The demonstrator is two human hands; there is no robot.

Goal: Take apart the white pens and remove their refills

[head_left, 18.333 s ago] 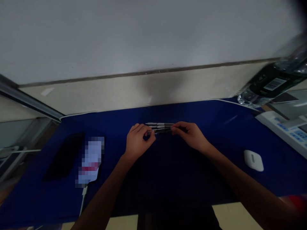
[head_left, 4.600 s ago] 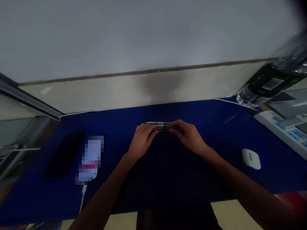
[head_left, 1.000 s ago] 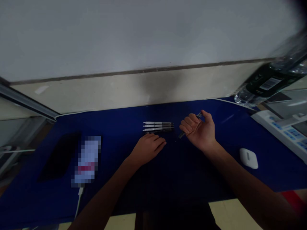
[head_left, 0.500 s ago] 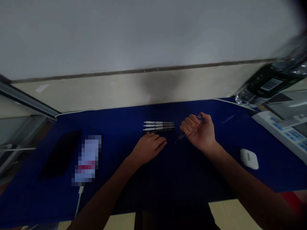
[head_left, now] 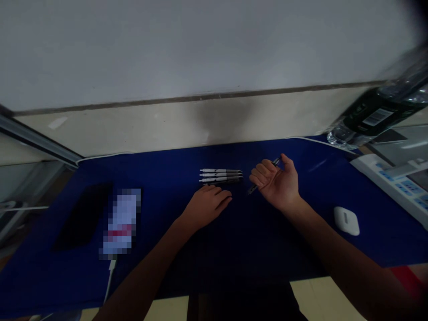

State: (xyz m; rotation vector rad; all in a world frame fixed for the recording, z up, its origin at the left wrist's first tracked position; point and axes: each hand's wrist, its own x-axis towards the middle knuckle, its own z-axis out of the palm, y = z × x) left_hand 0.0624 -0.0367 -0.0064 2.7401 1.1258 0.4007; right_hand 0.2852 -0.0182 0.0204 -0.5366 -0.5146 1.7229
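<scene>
Three white-and-grey pens (head_left: 220, 176) lie side by side on the blue mat, their tips pointing left. My left hand (head_left: 205, 207) rests flat and open just below them, fingertips at or very near the lowest pen. To the right of the row, my right hand (head_left: 272, 183) is raised, palm turned up. Its fingers curl around a slim dark pen (head_left: 253, 189), whose ends stick out on both sides of the hand.
A blue desk mat (head_left: 267, 240) covers the desk. On it lie a black phone (head_left: 82, 218), a pixelated white packet (head_left: 120, 220) with a white cable, and a white earbud case (head_left: 346, 221). A keypad device (head_left: 391, 187) and plastic bottle (head_left: 377, 113) stand at right.
Since the oldest frames my hands have parted, and the pens lie in a row on the mat. My right hand holds one dark pen off to the right. Over the last second, almost nothing has moved.
</scene>
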